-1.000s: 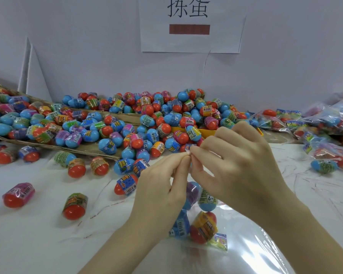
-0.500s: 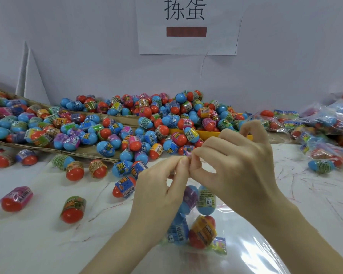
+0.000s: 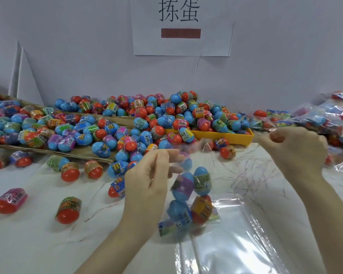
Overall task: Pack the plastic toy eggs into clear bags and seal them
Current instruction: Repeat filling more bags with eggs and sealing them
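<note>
At the far left a flattened cardboard sheet (image 3: 83, 153) lies on the white table (image 3: 28, 240) with many blue and red toy eggs (image 3: 71, 133) heaped on it, and a few loose eggs sit on the table in front, among them a pink-wrapped egg (image 3: 10, 200) and a green-wrapped egg (image 3: 68, 210) lying well apart from the heap. Towards the middle, the left hand (image 3: 147, 186) is raised above the table with thumb and fingers curled together, pinching the upper edge of a clear bag (image 3: 188, 196). The bag hangs below and just right of that hand, off the table, and holds several eggs, blue ones above and an orange-wrapped one lower down; its top is motion-blurred, so how far it is closed cannot be told. Behind, a paper sign (image 3: 181, 26) is stuck to the wall, and a yellow tray (image 3: 240, 138) full of eggs sits against the heap. Flat clear bags (image 3: 236, 234) lie on the table under and right of the hanging bag. Further right, the right hand (image 3: 293, 149) is held up, its fingers curled narrowly; it seems to pinch a thin strip of clear film, but blur leaves that uncertain. At the far right a pile of filled bags (image 3: 329, 119) rests against the wall.
</note>
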Tool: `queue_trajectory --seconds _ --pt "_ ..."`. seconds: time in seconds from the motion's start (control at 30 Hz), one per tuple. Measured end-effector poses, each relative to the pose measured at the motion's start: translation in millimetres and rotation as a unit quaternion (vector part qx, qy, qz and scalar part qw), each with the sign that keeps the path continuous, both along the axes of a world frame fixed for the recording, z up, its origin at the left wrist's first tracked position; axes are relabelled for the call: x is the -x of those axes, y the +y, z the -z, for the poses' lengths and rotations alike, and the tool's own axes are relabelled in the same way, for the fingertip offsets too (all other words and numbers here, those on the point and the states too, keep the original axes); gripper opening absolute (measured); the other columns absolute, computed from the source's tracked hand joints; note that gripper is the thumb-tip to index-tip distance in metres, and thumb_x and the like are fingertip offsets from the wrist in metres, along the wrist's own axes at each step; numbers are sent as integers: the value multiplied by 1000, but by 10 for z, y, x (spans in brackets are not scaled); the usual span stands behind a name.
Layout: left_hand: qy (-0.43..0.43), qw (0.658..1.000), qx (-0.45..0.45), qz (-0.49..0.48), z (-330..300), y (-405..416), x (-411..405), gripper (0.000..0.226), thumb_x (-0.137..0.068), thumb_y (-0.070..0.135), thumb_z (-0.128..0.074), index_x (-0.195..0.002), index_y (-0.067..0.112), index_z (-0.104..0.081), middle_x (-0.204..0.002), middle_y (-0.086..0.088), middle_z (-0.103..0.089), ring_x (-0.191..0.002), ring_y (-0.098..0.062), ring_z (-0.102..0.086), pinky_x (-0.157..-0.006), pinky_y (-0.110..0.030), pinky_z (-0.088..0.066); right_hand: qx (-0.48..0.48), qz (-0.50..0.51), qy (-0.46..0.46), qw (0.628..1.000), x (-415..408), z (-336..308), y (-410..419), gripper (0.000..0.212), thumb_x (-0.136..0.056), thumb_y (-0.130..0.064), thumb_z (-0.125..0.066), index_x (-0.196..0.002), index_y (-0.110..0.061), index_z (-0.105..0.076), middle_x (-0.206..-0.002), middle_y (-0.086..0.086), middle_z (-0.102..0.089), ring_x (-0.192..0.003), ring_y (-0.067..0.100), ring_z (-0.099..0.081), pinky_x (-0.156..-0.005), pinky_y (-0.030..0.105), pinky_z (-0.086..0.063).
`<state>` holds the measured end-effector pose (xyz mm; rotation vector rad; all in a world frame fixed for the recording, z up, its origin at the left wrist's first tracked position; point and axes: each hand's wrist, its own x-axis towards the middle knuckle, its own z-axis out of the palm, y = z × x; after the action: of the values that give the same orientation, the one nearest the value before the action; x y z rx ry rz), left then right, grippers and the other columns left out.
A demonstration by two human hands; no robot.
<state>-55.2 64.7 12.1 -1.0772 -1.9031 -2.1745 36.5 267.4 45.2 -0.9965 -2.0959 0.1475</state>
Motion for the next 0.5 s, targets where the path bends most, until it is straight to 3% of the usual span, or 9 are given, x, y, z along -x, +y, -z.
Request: queue_trajectory --seconds 0.07,0.13,0.2,0.23,0.3,0.33,0.4,0.47,0.5 --pt "-32 999 -17 -11 10 -10 40 26 -85 33 -39 -80 23 -62 -74 19 -70 -67 -4 -67 -56 -11 -50 5 40 -22 999 -70 41 105 22 -83 -21 -63 -72 -3 -71 -47 -7 -35 -50 14 -29 -82 41 -34" --pt "-56 998 -18 -25 26 -14 81 26 -92 23 -40 -82 22 -63 -78 12 -71 -69 -9 -68 -56 -13 -51 14 79 -72 994 -123 69 203 22 -87 -21 -57 -82 -5 -72 -56 1 -47 -57 22 -39 -84 42 -32" --pt "-64 998 -10 -28 34 -9 92 26 -93 20 -40 -83 23 -64 -81 8 -71 -70 -10 -68 -56 -13 -51 26 88 -131 987 -147 80 260 28 -89 -25 -57 -115 -16 -64 -99 12 -62 -90 34 -50 -91 46 -28" --pt "-67 997 -6 -27 35 -5 90 26 -94 19 -40 -83 23 -63 -82 8 -70 -70 -9 -68 -55 -13 -50 37 81 -167 982 -153 81 265 43 -87 -28 -60 -129 -23 -52 -121 12 -55 -108 34 -46 -95 48 -26" --pt "-75 997 0 -26 37 1 96 27 -94 18 -39 -82 23 -63 -80 10 -71 -68 -7 -67 -54 -11 -49 53 70 -202 975 -149 56 258 70 -79 -29 -70 -140 -27 -35 -133 13 -43 -120 33 -38 -98 50 -24" --pt "-80 996 1 -26 36 3 105 28 -95 17 -39 -82 23 -63 -77 12 -71 -67 -6 -67 -53 -10 -48 45 69 -182 980 -142 53 260 72 -75 -27 -74 -138 -24 -38 -128 15 -47 -116 33 -41 -96 49 -25" --pt "-91 995 1 -26 37 6 117 29 -96 16 -37 -82 22 -63 -73 15 -71 -64 -5 -67 -52 -10 -47 3 41 -110 993 -132 51 250 45 -74 -14 -74 -115 -12 -54 -96 15 -59 -92 33 -52 -86 43 -32" --pt "-92 995 5 -28 38 8 119 29 -96 16 -38 -82 22 -63 -73 16 -70 -64 -5 -67 -52 -9 -47 -27 -33 -41 998 -129 29 223 14 -74 7 -63 -84 -2 -62 -73 8 -55 -72 26 -47 -68 30 -34" --pt "-90 996 8 -28 37 6 116 29 -96 17 -38 -82 23 -63 -73 16 -70 -64 -5 -67 -52 -9 -47 -34 -58 -26 997 -124 29 213 15 -72 13 -59 -71 -1 -62 -71 6 -52 -71 23 -43 -64 27 -31"
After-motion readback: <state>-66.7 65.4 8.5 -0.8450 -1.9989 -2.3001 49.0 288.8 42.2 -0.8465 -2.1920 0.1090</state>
